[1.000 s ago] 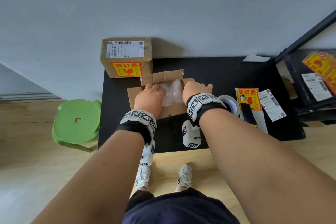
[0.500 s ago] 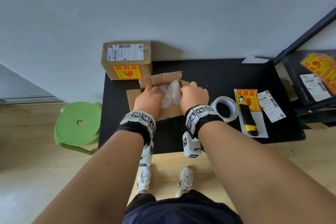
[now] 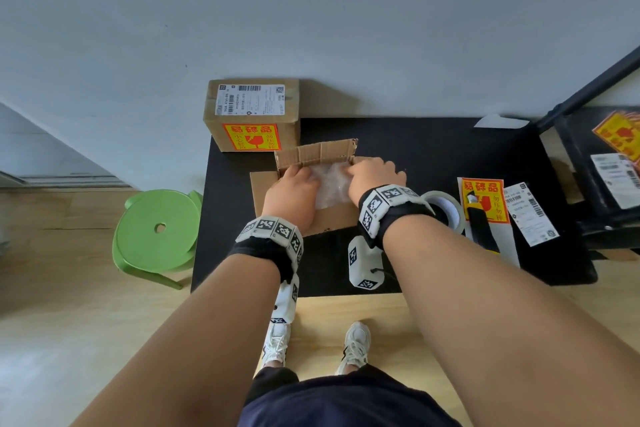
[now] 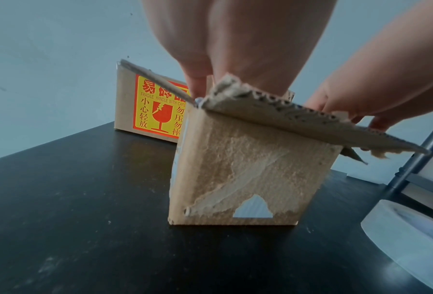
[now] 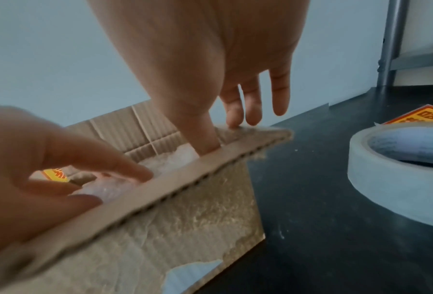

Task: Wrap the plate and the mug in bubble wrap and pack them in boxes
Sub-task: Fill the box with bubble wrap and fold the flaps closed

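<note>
Both hands, left [image 3: 294, 192] and right [image 3: 372, 175], press straight-fingered on the bubble-wrapped bundle [image 3: 330, 184] inside the open box [image 3: 332, 218]

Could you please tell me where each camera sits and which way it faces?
Head: worn on the head, looking down at the table; both forearms, legs and shoes show.
Left wrist: low, facing the open box; left hand shows.
Right wrist: beside the box, facing the bubble wrap; right hand shows.
All share the box.
</note>
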The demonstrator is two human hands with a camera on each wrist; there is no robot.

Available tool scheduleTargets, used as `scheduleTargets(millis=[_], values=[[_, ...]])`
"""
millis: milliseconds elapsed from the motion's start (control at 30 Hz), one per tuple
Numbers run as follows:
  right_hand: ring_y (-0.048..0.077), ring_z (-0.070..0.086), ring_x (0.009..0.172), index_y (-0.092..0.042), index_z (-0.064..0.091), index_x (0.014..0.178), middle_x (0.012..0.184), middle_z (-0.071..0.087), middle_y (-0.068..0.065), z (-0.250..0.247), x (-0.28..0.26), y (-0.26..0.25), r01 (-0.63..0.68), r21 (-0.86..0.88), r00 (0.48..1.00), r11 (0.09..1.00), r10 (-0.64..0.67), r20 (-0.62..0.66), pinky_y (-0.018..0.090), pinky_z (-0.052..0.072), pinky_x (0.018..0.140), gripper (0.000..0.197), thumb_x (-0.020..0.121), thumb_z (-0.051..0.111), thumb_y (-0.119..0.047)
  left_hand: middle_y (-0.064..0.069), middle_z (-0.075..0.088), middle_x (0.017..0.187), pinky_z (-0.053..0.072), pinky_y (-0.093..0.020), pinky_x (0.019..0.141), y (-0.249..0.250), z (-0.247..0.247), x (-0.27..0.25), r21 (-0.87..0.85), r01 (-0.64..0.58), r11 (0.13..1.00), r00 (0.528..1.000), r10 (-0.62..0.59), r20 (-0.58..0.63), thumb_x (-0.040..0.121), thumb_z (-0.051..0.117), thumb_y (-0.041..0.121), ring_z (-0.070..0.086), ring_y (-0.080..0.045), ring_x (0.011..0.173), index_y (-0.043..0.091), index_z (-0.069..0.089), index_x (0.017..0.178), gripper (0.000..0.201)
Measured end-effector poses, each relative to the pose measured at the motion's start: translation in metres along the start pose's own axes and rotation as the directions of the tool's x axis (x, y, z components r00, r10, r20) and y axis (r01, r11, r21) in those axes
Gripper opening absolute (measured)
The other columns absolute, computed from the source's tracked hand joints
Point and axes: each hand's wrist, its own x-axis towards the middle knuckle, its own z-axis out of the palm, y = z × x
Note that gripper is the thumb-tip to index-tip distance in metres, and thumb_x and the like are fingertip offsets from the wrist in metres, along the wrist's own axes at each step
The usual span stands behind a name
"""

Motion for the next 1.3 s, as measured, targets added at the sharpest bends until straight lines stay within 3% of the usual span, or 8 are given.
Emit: scheduleTargets(millis=[100,233,367,733,867,1000,1133,1300], values=[[0.029,0.043,0.125,-0.03,0.056,0.129,0.129,0.053,0.006,0.001,0.009,-0.001,-0.016,-0.013,0.997,1.0,0.017,0.075,0.047,0.03,0.103,0.038,0.094,0.046,-0.042,-0.001,0.044,0.137,0.043,-0.033,0.096,-0.001,0.002,0.002,-0.01,0.0,1.0,1.0,0.0,-0.01,0.092,0.053,0.013,0.031,-0.018,0.133,0.017,0.053,0.13,0.038],[0.03,0.045,0.124,-0.026,0.057,0.126,0.128,0.053,0.007,0.007,0.011,-0.007,-0.051,0.03,0.997,0.998,0.049,0.065,0.047,0.031,0.103,0.034,0.095,0.049,-0.038,-0.003,0.046,0.136,0.044,-0.036,0.095,-0.002,0.004,0.003,-0.027,0.002,1.0,1.0,-0.003,-0.029,0.092,0.051,0.009,0.033,-0.021,0.132,0.014,0.054,0.13,0.039],[0.029,0.045,0.124,-0.031,0.058,0.125,0.128,0.053,0.006,0.007,0.009,-0.005,-0.057,0.081,0.996,0.995,0.051,0.075,0.046,0.031,0.103,0.033,0.093,0.051,-0.033,-0.004,0.046,0.136,0.043,-0.035,0.097,-0.002,0.006,0.006,-0.023,-0.008,1.0,1.0,0.008,-0.03,0.093,0.05,0.01,0.032,-0.021,0.133,0.014,0.054,0.131,0.038],[0.028,0.042,0.124,-0.032,0.06,0.124,0.128,0.047,0.006,0.006,-0.014,0.012,-0.018,0.025,0.996,1.0,0.02,-0.083,0.043,0.029,0.104,0.036,0.092,0.048,-0.02,-0.001,0.038,0.147,0.039,-0.04,0.107,0.001,-0.001,0.016,0.013,-0.068,0.998,0.997,0.067,0.028,0.092,0.053,0.011,0.023,-0.019,0.141,0.017,0.048,0.138,0.047],[0.028,0.044,0.119,-0.035,0.055,0.129,0.127,0.046,0.007,0.008,-0.019,0.025,0.05,0.113,0.992,0.992,-0.037,-0.122,0.042,0.034,0.1,0.042,0.094,0.042,-0.017,-0.002,0.041,0.144,0.043,-0.04,0.101,0.002,-0.001,0.017,0.004,-0.045,0.999,0.999,0.045,-0.001,0.088,0.055,0.006,0.031,-0.021,0.136,0.016,0.051,0.135,0.048],[0.029,0.045,0.116,-0.032,0.055,0.132,0.124,0.047,0.008,0.004,-0.027,0.032,0.078,0.291,0.976,0.954,-0.014,-0.218,0.04,0.04,0.094,0.044,0.095,0.04,-0.015,-0.001,0.045,0.143,0.041,-0.038,0.099,0.007,-0.005,0.005,-0.104,0.021,0.994,0.983,-0.039,-0.179,0.083,0.053,-0.002,0.038,-0.023,0.131,0.017,0.054,0.131,0.052],[0.03,0.045,0.12,-0.017,0.047,0.136,0.128,0.048,0.012,-0.004,-0.031,0.038,-0.028,0.399,0.955,0.916,0.143,-0.261,0.04,0.043,0.094,0.041,0.095,0.046,-0.017,-0.006,0.045,0.142,0.035,-0.039,0.106,0.005,-0.005,-0.009,-0.285,0.17,0.943,0.883,-0.275,-0.382,0.084,0.049,-0.002,0.036,-0.027,0.131,0.011,0.053,0.131,0.05],[0.034,0.046,0.125,-0.008,0.033,0.142,0.138,0.046,0.017,-0.003,-0.031,0.042,-0.215,0.519,0.968,0.827,0.251,0.0,0.043,0.043,0.101,0.055,0.092,0.052,-0.019,-0.015,0.037,0.145,0.029,-0.04,0.11,-0.001,-0.002,-0.022,-0.351,0.436,0.829,0.809,-0.532,-0.251,0.092,0.049,0.012,0.033,-0.033,0.132,0.005,0.033,0.142,0.053]])
